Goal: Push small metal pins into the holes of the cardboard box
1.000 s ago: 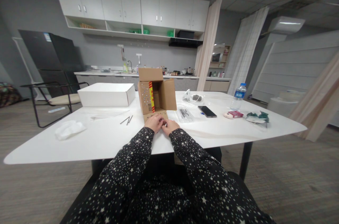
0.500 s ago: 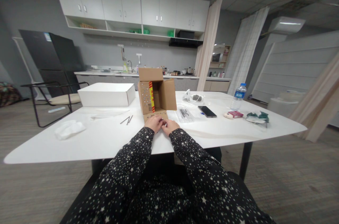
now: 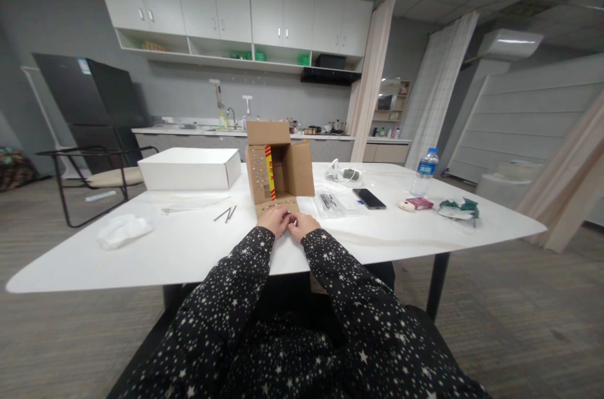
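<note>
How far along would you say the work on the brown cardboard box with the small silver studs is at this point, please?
Done: rows of small silver studs already dot the upright left flap of the brown cardboard box. In hand: the left hand and right hand meet at the front flap, which carries one stud row; what the fingers hold is too small to tell. Left: the right flap looks bare, and thin metal pins lie unused.

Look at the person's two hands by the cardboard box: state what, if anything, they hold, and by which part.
Both the left hand and right hand rest on the cardboard box's front flap; whether they pinch anything cannot be told.
</note>
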Tool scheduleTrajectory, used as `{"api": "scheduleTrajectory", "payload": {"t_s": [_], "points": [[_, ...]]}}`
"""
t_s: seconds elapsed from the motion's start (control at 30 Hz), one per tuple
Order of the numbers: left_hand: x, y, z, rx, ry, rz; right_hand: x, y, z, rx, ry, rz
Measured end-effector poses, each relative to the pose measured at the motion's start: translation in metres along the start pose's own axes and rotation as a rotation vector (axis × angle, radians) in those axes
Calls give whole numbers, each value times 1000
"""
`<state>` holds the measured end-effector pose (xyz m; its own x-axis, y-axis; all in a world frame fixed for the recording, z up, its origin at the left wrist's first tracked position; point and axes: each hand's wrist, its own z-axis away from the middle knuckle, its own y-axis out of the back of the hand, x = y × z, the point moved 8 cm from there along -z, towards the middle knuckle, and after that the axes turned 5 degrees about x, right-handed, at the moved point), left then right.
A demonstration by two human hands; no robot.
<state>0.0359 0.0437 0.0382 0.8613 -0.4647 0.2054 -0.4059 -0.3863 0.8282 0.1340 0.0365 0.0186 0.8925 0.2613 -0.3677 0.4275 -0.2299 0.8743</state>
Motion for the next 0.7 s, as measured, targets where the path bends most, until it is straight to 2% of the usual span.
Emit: {"api": "scheduleTrajectory", "payload": {"t_s": [0.43, 0.7], "points": [[-3, -12, 5, -104, 66, 41, 0, 2, 2, -8, -12, 0], [-3, -14, 6, -112, 58, -7, -1, 3, 4, -28, -11, 4]]}}
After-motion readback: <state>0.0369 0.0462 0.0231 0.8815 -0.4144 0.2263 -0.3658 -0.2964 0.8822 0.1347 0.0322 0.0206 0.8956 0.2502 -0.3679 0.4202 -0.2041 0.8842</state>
